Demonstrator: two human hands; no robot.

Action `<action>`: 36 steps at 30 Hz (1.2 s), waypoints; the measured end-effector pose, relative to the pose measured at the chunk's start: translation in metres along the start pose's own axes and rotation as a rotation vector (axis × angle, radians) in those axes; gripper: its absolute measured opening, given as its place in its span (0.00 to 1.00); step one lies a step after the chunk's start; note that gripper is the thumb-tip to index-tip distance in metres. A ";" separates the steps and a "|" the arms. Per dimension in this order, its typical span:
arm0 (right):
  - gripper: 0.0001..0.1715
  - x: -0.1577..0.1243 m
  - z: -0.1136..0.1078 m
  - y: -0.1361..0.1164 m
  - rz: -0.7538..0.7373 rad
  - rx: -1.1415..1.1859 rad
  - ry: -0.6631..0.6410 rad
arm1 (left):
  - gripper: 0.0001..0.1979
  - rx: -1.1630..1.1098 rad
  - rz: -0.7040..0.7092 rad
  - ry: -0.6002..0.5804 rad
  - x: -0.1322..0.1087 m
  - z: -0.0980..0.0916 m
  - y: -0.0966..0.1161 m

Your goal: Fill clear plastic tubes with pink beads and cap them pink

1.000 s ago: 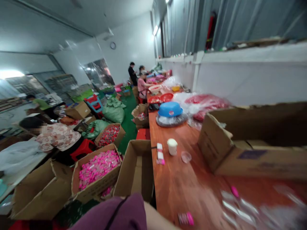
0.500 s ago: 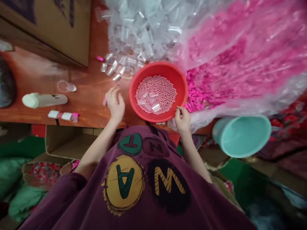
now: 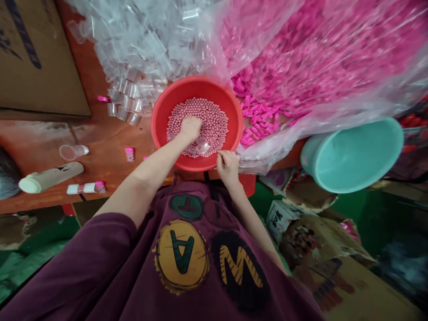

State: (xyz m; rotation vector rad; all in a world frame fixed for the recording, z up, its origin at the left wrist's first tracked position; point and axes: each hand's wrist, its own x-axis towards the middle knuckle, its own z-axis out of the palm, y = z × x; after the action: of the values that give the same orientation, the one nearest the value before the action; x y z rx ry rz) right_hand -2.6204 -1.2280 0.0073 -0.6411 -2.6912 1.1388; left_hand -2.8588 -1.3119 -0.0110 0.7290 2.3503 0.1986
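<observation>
My left hand [image 3: 191, 128] reaches down into the red bowl [image 3: 236, 129], its fingers hidden among the pink beads [image 3: 214, 118]. Clear plastic tubes [image 3: 202, 146] lie on the beads just below that hand. At the bowl's near right rim is my right hand [image 3: 228, 167], fingers curled and pinched together. Whatever those fingers hold is too small or covered to make out. To the left of the bowl, a small clear bottle with a pink cap [image 3: 130, 154] stands on the table, pink beads inside.
Many clear tubes [image 3: 133, 49] are heaped behind the bowl. Pink plastic pieces [image 3: 261, 118] spill from a clear bag [image 3: 301, 111] on the right. A teal basin [image 3: 357, 156] sits beyond it. Leftward are a cardboard box [image 3: 40, 62], a white bottle [image 3: 51, 177] and a clear cup [image 3: 73, 152].
My left hand has moved from the table left of the bowl into the beads. The capped bottle now shows fully on the table. My right hand stays by the rim; the view has shifted.
</observation>
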 end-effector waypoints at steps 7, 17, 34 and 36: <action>0.17 0.030 -0.002 -0.022 0.057 0.255 0.077 | 0.13 -0.752 0.164 -0.067 -0.028 -0.002 -0.004; 0.10 0.067 0.023 -0.013 0.121 0.454 0.054 | 0.22 -0.660 0.228 0.036 -0.062 -0.003 -0.004; 0.19 0.051 -0.030 0.038 0.306 0.148 0.330 | 0.22 0.153 0.209 0.005 0.009 -0.019 0.008; 0.18 0.057 -0.043 0.078 0.354 0.004 0.312 | 0.22 0.125 0.236 -0.022 0.011 -0.001 0.026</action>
State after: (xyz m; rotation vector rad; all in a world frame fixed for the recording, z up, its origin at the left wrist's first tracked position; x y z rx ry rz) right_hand -2.6337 -1.1265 -0.0199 -1.2206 -2.3685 1.0112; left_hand -2.8544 -1.2847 -0.0084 1.0648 2.2682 0.1461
